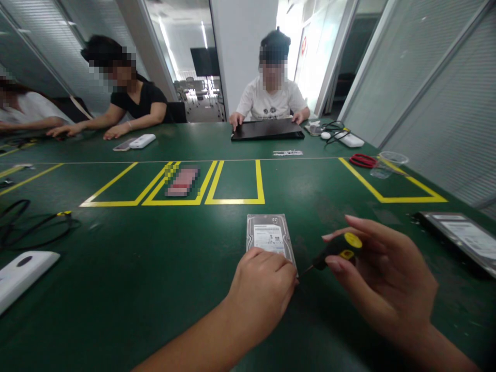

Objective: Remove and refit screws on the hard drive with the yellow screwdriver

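Note:
A silver hard drive with a white label lies on the green table in front of me. My left hand is closed over its near end, back of the hand up, and covers that part. In my right hand is a black and yellow screwdriver, its handle between thumb and fingers. The thin shaft slants down to the left, its tip at the drive's near right corner beside my left fingers. Whether the tip sits in a screw is hidden.
Another hard drive lies at the right edge. White devices and black cables are at left. Yellow tape outlines cross the table. Opposite, a person holds a black flat panel; two more people sit at left.

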Demonstrator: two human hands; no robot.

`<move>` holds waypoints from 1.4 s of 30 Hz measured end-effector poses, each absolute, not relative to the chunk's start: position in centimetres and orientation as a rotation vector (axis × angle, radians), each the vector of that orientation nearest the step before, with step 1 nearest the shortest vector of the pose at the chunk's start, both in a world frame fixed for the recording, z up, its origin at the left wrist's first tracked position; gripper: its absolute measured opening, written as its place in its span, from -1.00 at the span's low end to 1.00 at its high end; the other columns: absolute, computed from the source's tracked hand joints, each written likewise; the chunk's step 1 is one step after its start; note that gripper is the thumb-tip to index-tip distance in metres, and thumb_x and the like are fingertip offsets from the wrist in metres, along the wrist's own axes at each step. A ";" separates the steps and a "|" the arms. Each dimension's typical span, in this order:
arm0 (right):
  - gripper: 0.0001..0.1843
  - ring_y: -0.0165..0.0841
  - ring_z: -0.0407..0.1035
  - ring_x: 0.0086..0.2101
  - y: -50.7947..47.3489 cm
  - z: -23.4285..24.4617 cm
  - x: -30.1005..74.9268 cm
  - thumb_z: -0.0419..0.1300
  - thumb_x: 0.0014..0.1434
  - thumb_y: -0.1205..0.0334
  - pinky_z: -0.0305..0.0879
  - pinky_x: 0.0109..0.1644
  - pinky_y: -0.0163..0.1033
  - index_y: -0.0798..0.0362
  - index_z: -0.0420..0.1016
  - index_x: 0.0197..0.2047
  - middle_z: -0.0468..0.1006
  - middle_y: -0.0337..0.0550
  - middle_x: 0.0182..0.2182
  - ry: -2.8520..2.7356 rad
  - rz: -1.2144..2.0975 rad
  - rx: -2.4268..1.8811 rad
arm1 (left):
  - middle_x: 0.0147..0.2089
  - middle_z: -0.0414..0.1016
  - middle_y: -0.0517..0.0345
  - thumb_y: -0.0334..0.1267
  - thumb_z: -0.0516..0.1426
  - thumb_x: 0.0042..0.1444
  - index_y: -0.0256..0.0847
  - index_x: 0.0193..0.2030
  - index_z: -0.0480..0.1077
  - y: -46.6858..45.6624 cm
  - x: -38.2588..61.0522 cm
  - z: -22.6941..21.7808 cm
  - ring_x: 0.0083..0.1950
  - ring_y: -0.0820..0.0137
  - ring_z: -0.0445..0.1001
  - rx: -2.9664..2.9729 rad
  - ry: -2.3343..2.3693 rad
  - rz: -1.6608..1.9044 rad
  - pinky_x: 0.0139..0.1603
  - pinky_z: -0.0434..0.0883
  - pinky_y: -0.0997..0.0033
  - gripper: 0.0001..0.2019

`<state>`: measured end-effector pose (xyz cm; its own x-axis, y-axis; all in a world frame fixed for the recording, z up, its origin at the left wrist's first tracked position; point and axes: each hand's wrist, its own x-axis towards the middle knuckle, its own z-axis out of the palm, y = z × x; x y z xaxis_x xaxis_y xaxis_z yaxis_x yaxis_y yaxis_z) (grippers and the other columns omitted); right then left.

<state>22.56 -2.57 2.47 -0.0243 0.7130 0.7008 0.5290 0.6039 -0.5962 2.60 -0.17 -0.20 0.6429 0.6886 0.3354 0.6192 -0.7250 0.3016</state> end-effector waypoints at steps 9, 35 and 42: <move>-0.43 -0.23 0.42 -0.05 -2.3 3.8 22.2 0.25 0.11 0.53 0.42 -0.09 -0.14 0.03 0.34 0.18 0.46 -0.03 -0.03 -1.849 0.268 -0.758 | -0.26 0.57 0.21 -0.26 0.14 0.25 -0.17 -0.29 0.44 -0.1 2.7 -0.4 -0.20 0.24 0.53 2.753 1.090 0.641 -0.19 0.32 0.17 -0.90; -0.95 -0.35 0.36 -0.29 -0.2 9.6 20.7 0.28 0.20 0.24 0.25 -0.25 -0.22 0.02 0.51 -0.26 0.49 -0.20 -0.35 -2.079 0.076 -1.036 | -0.26 0.54 0.21 -0.25 0.14 0.23 -0.15 -0.26 0.40 -0.4 2.6 -0.3 -0.19 0.22 0.51 2.844 1.082 0.638 -0.16 0.32 0.12 -0.94; -0.74 -0.28 0.40 -0.21 -0.1 7.1 21.6 0.25 0.13 0.44 0.33 -0.15 -0.13 0.02 0.49 -0.10 0.51 -0.13 -0.25 -1.899 0.177 -0.832 | -0.21 0.55 0.19 -0.25 0.16 0.22 -0.15 -0.20 0.42 -0.2 2.2 -0.2 -0.17 0.21 0.50 2.825 1.051 0.554 -0.11 0.35 0.10 -0.94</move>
